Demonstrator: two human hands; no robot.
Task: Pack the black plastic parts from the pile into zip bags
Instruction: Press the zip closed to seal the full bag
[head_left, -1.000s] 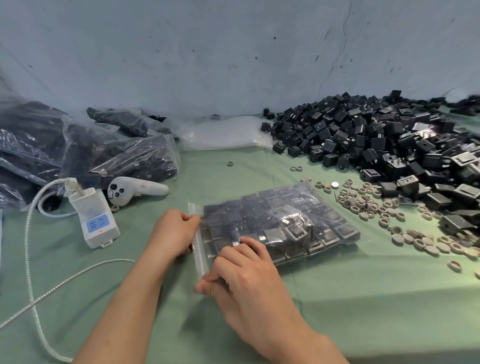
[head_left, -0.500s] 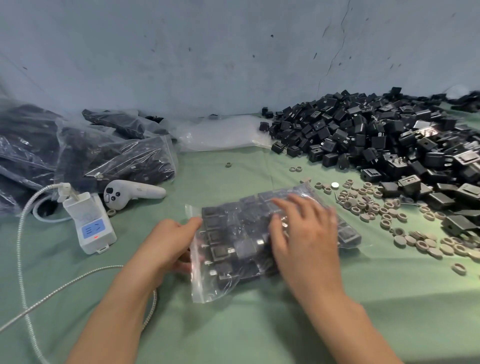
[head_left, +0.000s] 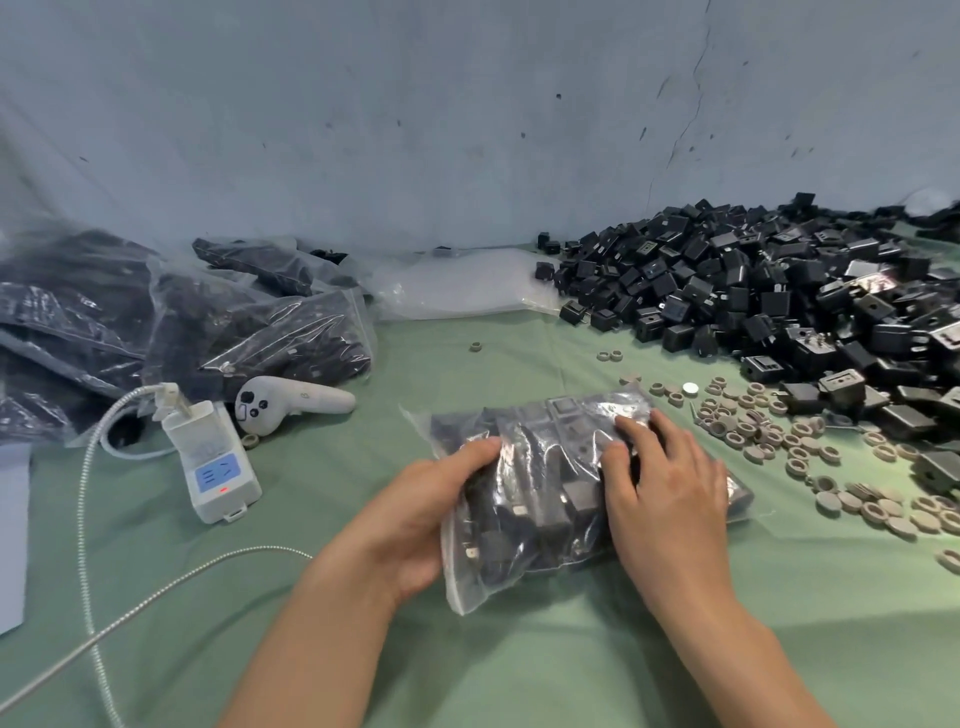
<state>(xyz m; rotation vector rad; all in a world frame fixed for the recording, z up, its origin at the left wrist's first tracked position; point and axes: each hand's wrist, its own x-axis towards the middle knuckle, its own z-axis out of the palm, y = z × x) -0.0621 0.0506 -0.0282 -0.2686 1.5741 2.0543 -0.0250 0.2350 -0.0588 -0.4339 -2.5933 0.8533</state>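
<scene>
- The clear plastic zip bag (head_left: 540, 488), full of black plastic parts, lies at the middle of the green-covered table (head_left: 519, 675), towards its near edge.
- The left hand (head_left: 415, 514) grips the bag's left end, thumb laid over the top. The right hand (head_left: 665, 493) rests flat on the bag with its fingers spread, pressing and clasping nothing.
- The step appears to be settling and closing a full bag. It should go best if the right hand presses evenly to flatten the parts and push air out while the left keeps the mouth end steady.
- The seal strip is hard to trace under the glare, so I cannot tell whether it is closed.
- The left fingers are hidden beneath the bag.
- The pile of loose black plastic parts (head_left: 753, 291) at the back right corner is cut off by the frame's right edge.
- The filled clear bags (head_left: 249, 332) at the back left are also cut off, so they cannot be counted.
</scene>
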